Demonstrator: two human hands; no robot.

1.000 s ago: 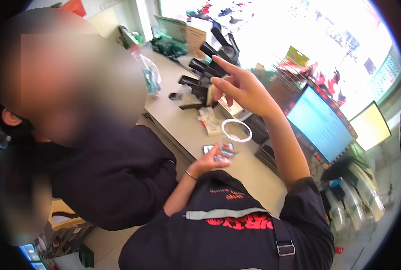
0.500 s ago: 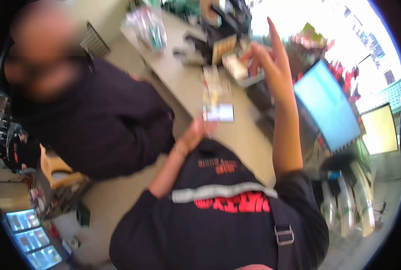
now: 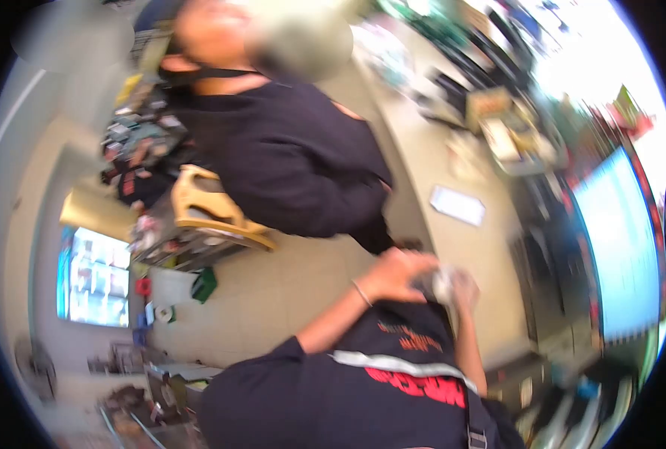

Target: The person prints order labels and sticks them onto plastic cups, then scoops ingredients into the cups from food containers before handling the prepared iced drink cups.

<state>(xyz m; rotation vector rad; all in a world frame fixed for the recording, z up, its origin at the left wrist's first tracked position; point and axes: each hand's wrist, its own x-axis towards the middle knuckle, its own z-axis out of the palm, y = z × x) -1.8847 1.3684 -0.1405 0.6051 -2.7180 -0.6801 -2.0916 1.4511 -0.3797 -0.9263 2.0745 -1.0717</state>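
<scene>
My left hand point(image 3: 400, 275) is over the top of my dark apron point(image 3: 396, 325), fingers stretched to the right and thumb apart, with nothing visible in its grasp. Close to its fingertips is my right hand point(image 3: 465, 290), smeared by motion. A small whitish thing point(image 3: 443, 284) shows between the hands at the right fingers; its kind, and whether it is held, I cannot make out. Beyond the hands, a pale flat rectangle like a phone or card point(image 3: 458, 206) lies on the beige counter point(image 3: 490, 243).
A person in a dark top point(image 3: 288, 157) stands at the counter's left side. To the right is a lit monitor point(image 3: 621, 243). A tray of small items point(image 3: 527, 161) sits farther back. A wooden chair point(image 3: 217, 213) and a wall screen point(image 3: 95, 277) are at the left.
My right hand has come down from its raised, pointing position to beside my left hand. The left hand is now away from the pale rectangle. The view has swung left.
</scene>
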